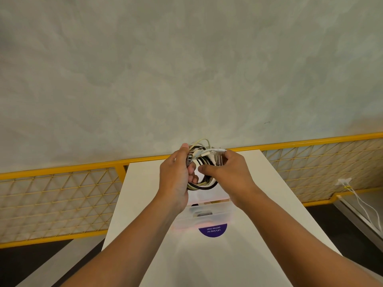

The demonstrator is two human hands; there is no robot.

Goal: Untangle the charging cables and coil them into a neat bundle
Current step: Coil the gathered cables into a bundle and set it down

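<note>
Left hand (178,175) grips the coiled charging cables (204,181) above the white table (145,193); right hand (226,168) pinches a loose plug end. Best tuck it in snugly.

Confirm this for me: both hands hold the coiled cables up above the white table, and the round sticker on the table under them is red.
Wrong in one respect: the sticker is purple, not red, as the head view shows. The rest stands: the left hand and right hand hold the coiled cables above the white table.
</note>
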